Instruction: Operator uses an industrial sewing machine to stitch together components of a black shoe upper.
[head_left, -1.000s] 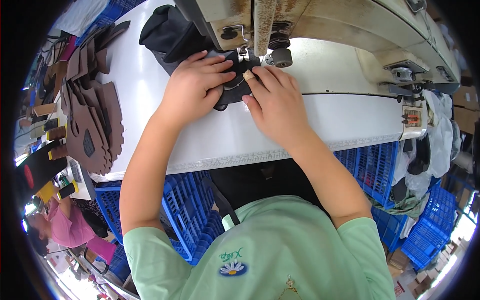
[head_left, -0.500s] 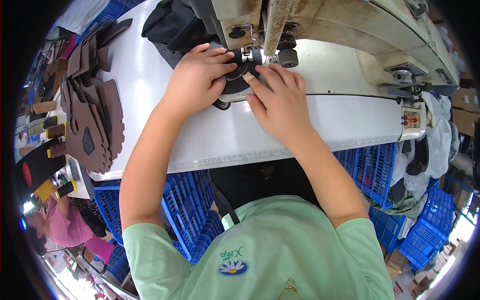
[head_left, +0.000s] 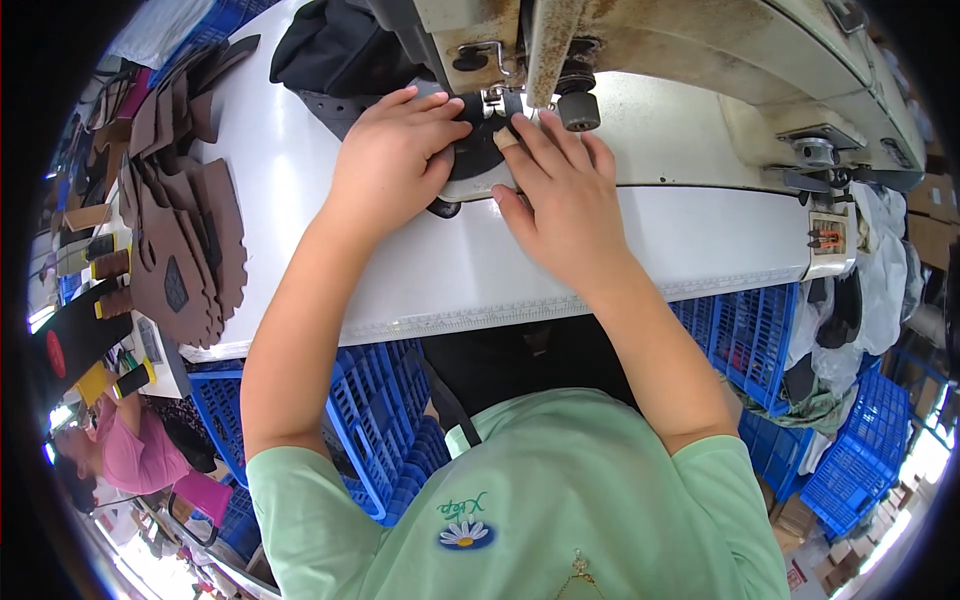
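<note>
A black piece of material (head_left: 474, 155) lies under the presser foot (head_left: 492, 104) of a sewing machine (head_left: 690, 60). My left hand (head_left: 388, 165) rests flat on its left side, fingers stretched toward the foot. On the right, my right hand (head_left: 568, 205) is spread beside the foot, its fingertips at the piece's edge; a beige wrap (head_left: 505, 139) covers one fingertip. Neither hand is closed around anything. Beyond my left hand, a bunched black fabric (head_left: 345, 50) joins a dark strip with small holes. My hands partly hide the black piece.
Brown cut pieces (head_left: 180, 240) are piled on the left of the white table (head_left: 480, 260), whose near edge carries a ruler strip. Blue crates (head_left: 375, 410) stand below, left and right (head_left: 855, 450). At far left, a person in pink (head_left: 145, 450) sits.
The black piece and bunched fabric have shifted slightly, the bunched fabric to the left. My right fingertips have moved a little farther forward. My left hand stays nearly in place.
</note>
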